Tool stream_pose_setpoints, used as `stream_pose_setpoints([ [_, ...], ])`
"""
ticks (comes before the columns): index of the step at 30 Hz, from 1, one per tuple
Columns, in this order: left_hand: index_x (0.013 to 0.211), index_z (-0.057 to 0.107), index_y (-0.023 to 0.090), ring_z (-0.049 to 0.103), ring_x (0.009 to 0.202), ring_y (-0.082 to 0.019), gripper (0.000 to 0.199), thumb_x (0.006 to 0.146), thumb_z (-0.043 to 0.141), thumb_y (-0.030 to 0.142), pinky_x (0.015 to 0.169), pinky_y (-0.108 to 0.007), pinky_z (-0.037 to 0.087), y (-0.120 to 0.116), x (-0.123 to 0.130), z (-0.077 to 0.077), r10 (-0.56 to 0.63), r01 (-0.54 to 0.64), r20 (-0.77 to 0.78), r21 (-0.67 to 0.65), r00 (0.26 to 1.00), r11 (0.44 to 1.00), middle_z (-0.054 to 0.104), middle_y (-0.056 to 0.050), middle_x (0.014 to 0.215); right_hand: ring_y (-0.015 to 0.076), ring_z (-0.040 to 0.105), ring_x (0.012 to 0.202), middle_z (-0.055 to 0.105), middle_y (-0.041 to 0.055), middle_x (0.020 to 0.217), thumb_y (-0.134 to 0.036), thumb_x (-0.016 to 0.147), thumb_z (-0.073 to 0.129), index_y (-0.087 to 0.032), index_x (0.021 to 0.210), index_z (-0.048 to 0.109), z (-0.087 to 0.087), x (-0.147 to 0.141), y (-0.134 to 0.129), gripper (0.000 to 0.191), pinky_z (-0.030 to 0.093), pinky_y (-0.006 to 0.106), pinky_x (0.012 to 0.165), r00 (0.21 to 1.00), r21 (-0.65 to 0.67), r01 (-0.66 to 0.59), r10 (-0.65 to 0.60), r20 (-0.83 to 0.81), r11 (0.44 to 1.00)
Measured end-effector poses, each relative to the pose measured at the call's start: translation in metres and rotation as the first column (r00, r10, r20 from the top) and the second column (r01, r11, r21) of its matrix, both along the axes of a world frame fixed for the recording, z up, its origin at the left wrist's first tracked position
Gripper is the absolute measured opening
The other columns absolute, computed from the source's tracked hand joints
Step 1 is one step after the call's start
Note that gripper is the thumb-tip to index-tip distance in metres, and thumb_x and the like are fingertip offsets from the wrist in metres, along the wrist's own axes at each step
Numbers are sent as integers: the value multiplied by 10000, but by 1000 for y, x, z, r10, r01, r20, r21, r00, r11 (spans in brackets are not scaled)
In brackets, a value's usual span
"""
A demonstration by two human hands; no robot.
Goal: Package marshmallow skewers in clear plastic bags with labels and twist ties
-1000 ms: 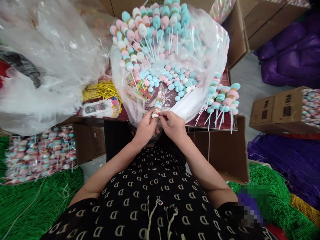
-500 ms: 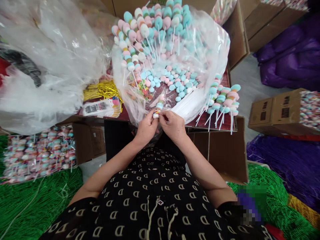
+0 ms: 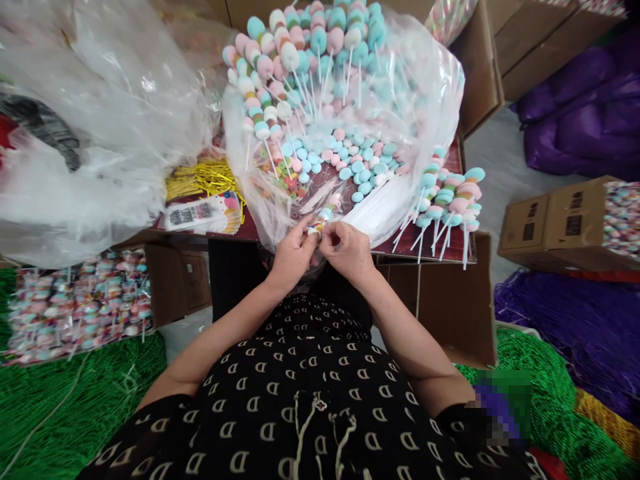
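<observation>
Near the table's front edge, my left hand (image 3: 293, 259) is closed on the lower end of a candy skewer (image 3: 327, 212) in a clear wrapper. The skewer points up and slightly right, with pink and blue pieces. My right hand (image 3: 349, 251) is beside it, thumb and fingertips pinched together at the wrapper's lower end; what they grip is too small to make out. Just beyond lie loose blue, pink and white candies (image 3: 363, 167) and small ring candies (image 3: 285, 177) in a large open plastic bag (image 3: 255, 213). White sticks (image 3: 383, 210) lie right of my hands.
Finished skewers (image 3: 300, 57) are piled at the back, more (image 3: 450, 200) at the table's right edge. Gold ties (image 3: 205, 180) and printed wrappers (image 3: 203, 215) lie left. Boxes (image 3: 550, 223) flank the table; wrapped skewers (image 3: 80, 303) fill one at lower left.
The wrapped skewer has tilted a little more to the right, and its lower end sits deeper between my hands. Both hands stay almost in place, and the view has shifted slightly.
</observation>
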State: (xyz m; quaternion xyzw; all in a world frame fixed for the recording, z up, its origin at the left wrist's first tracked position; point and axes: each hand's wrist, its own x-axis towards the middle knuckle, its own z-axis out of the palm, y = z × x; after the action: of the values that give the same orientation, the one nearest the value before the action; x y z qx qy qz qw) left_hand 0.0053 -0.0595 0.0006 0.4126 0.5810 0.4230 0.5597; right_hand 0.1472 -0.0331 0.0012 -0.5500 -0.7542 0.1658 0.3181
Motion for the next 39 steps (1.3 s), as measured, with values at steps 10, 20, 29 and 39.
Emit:
stream_pose_setpoints([
  [10,1124,668,195,528,432,-110,233,941,600,324,433,-224,370,-2,2,30,97,9,488,-210,867,978,480,88,493,183,678,686,727,17,747,-198,855,563,-252,805,611,0,3,-2,88,554,299,696,998,104,-50,55,-43,993],
  [20,738,544,201,480,398,-80,246,841,712,349,391,-204,328,-2,-4,34,-7,163,634,-189,773,968,477,78,489,175,685,690,713,9,736,-195,910,522,-260,816,598,5,5,-7,137,559,295,701,990,242,-112,130,-59,964],
  [29,1092,691,159,434,350,-71,301,819,701,284,389,-201,295,-4,3,29,148,-115,326,-117,934,986,436,134,423,173,693,729,751,30,843,-200,930,532,-237,931,647,9,10,-11,121,586,306,723,978,87,-125,138,-159,988],
  [39,1411,658,137,462,390,-67,525,906,655,282,400,-189,321,-5,4,20,95,-85,218,-54,971,995,512,111,487,181,713,756,786,59,903,-246,947,580,-223,970,717,9,1,-13,140,602,307,747,988,12,-22,24,-154,1000],
])
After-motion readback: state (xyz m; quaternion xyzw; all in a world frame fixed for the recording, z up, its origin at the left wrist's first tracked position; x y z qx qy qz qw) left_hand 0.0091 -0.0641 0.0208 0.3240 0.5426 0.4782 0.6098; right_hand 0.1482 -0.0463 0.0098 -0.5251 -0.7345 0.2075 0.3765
